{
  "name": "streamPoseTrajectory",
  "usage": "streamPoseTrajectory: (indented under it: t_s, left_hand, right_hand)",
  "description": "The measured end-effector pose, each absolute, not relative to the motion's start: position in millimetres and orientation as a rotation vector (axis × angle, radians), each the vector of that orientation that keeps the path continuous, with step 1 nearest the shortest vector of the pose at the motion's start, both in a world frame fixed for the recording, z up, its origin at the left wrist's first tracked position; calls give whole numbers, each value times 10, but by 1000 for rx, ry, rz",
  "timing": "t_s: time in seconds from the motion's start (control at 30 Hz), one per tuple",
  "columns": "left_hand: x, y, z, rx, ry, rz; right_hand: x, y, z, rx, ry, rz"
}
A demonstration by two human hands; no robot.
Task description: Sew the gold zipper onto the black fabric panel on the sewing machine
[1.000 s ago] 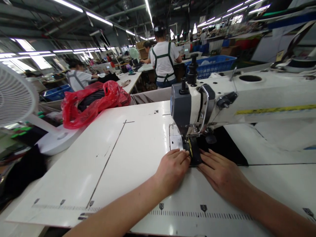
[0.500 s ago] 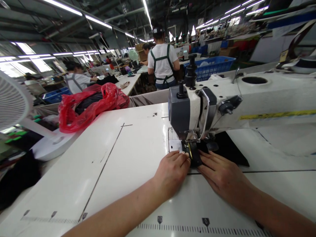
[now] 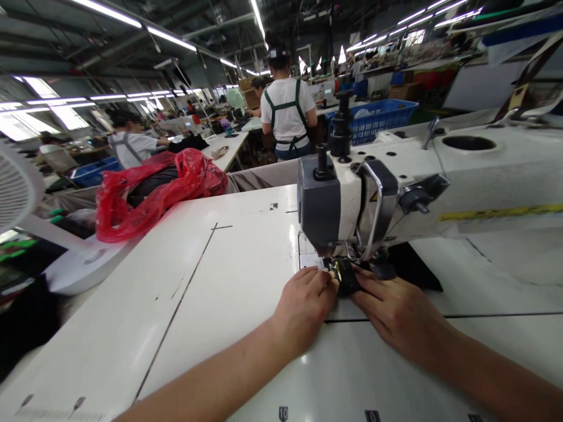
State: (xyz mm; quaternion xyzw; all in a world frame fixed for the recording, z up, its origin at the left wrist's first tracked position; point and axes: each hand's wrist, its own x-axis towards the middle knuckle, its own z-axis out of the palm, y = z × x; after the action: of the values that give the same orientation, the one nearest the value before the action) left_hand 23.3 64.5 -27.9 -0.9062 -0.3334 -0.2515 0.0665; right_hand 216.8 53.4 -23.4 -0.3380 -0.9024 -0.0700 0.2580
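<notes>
Black fabric (image 3: 348, 282) with gold zipper teeth (image 3: 338, 271) lies at six o'clock of the sewing machine head (image 3: 321, 202). Left hand (image 3: 305, 302), at the fabric's eight o'clock, touches its edge, fingers curled; pinch cannot be determined. Right hand (image 3: 396, 305), at four o'clock, lies flat, unclamped.

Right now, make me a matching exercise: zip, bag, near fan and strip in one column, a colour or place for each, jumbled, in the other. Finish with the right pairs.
1. zip
2. bag
3. near fan
4. strip

A. white, cut off by the picture's left edge
B. yellow, along the arm of the sewing machine
C. between the left hand and the right hand
D. red, with something dark inside

Pairs: 1-C, 2-D, 3-A, 4-B.
</notes>
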Motion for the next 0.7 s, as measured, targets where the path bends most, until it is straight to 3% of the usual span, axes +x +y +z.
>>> streamPoseTrajectory:
  t_s: [0.7]
  left_hand:
    - [197,702,-334,-2811,-1072,-875]
  right_hand:
    - [2151,654,-218,-932,-2383,-207]
